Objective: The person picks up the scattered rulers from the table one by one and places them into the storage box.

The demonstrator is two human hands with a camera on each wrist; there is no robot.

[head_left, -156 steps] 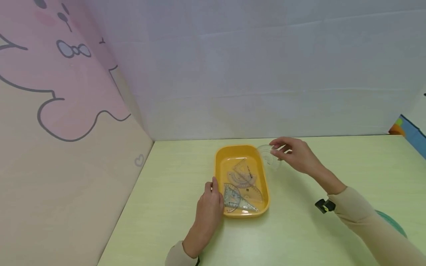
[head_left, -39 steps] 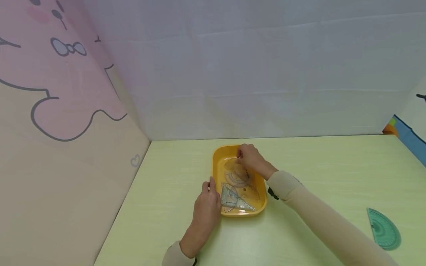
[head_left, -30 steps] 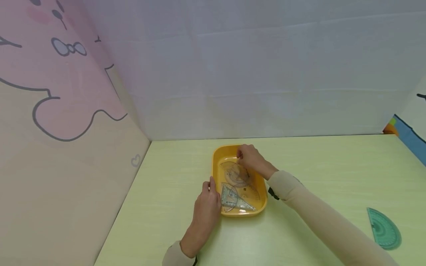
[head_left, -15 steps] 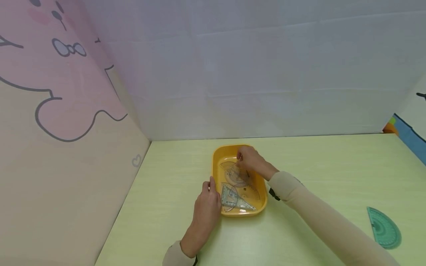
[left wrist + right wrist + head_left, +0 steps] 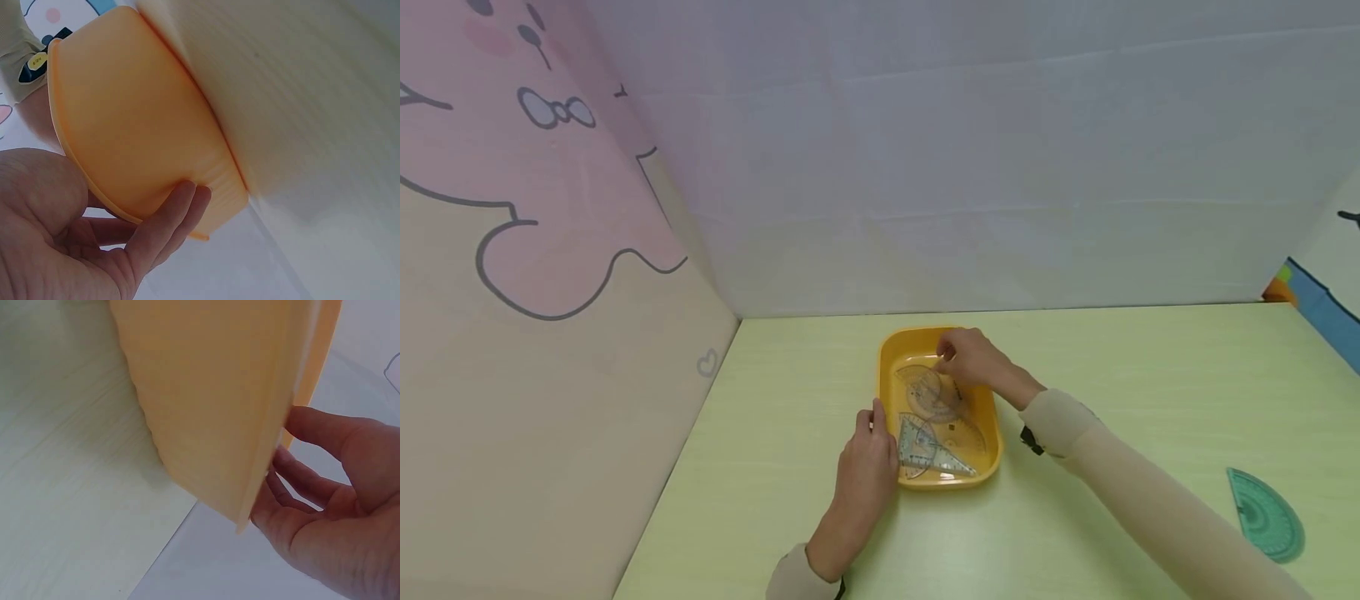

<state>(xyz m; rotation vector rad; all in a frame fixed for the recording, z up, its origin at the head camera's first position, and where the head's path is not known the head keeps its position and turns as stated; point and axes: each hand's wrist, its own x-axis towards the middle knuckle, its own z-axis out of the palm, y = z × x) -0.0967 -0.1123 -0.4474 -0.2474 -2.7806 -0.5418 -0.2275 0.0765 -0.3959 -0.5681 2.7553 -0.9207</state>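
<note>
A yellow plastic tray (image 5: 997,433) stands on the pale green table, with clear protractors (image 5: 925,396) and a clear set square (image 5: 951,462) overlapping on its floor. My left hand (image 5: 867,467) grips the tray's left side; the left wrist view shows two fingers of this hand (image 5: 106,244) against the outer wall. Over the tray's far right part is my right hand (image 5: 973,357), its fingers bent downward beside the uppermost protractor. In the right wrist view, the tray wall hides the fingertips of the right hand (image 5: 337,494), so whether they pinch anything is unclear.
To the right on the table (image 5: 1150,375) lies a green protractor (image 5: 1266,515), close to the right forearm. A pale sheet-covered wall (image 5: 1000,192) closes off the back edge, and a wall with a pink cartoon (image 5: 565,217) stands on the left.
My right hand has carried a clear protractor from beside the tray into it. The protractor slid nearer, then stayed put, while the hand shifted slightly right. The left hand keeps its grip.
</note>
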